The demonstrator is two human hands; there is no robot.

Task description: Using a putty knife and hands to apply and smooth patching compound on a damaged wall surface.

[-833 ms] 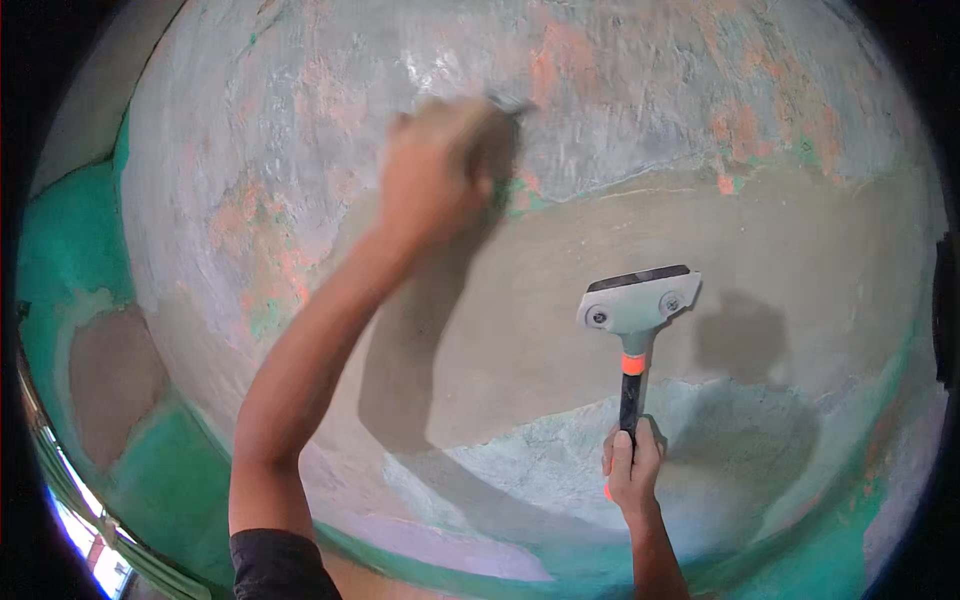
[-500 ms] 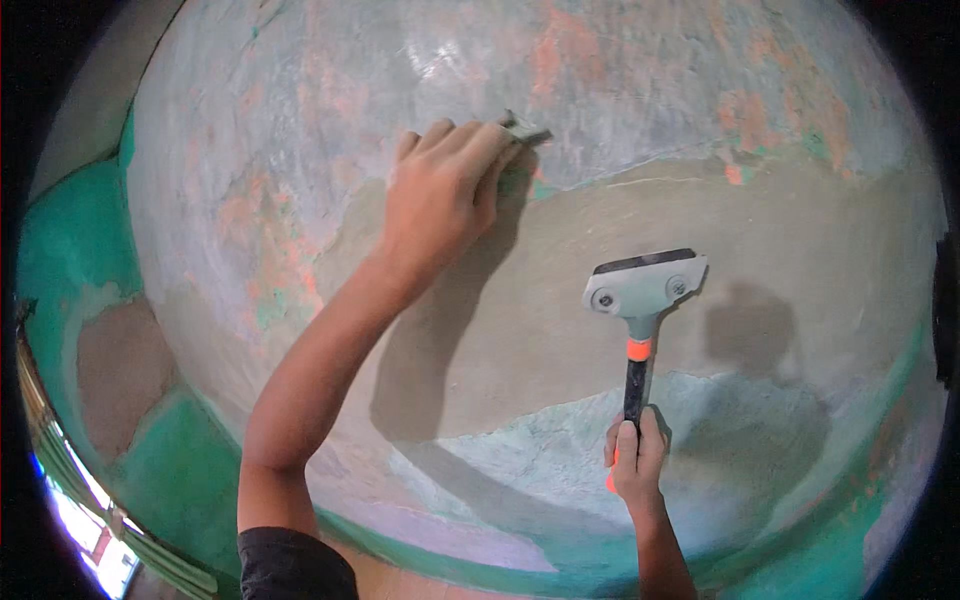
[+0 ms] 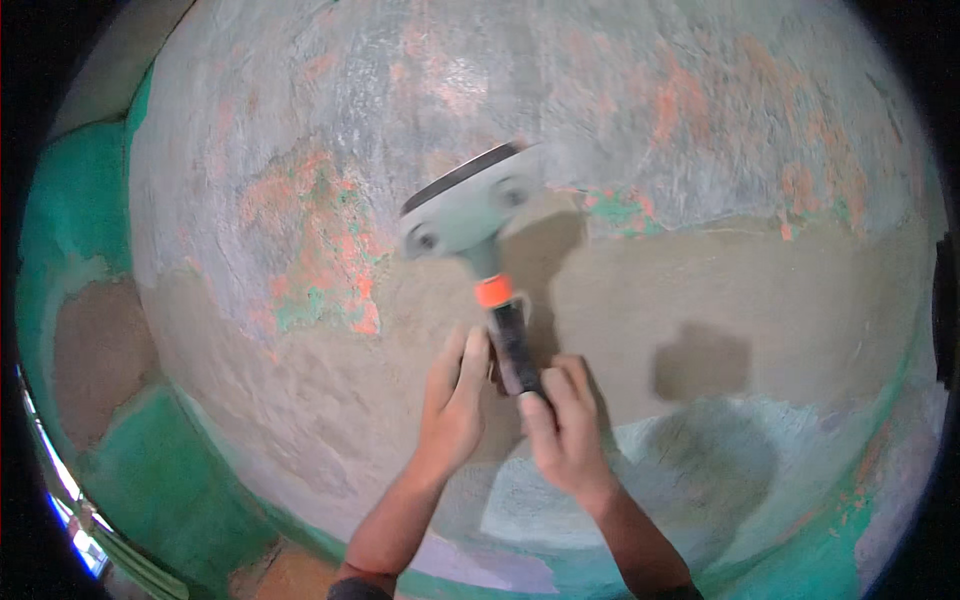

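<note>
My right hand [image 3: 570, 430] is closed round the lower black handle of a wide-headed wall scraper [image 3: 470, 220]. Its pale grey head has two round screws, a dark blade edge and an orange collar below; it tilts up to the left, slightly blurred. My left hand [image 3: 455, 400] is beside the handle with its fingers pressed together. Something dark shows at its fingertips, partly hidden by the handle, and I cannot make out what it is. Both hands are in front of a patchy wall [image 3: 620, 290], whose smooth grey-brown band runs across the middle.
Higher up, the wall has rough grey-lilac plaster with orange and green patches [image 3: 330, 250]. A green side wall [image 3: 90, 210] with a brown bare patch [image 3: 100, 360] meets it at the left. Bright gaps beside a green curtain [image 3: 140, 570] show at lower left.
My left hand has come down from the upper wall, where it held a small flat dark-edged piece, to the scraper's handle. My right hand has raised the scraper and moved it left, tilting it.
</note>
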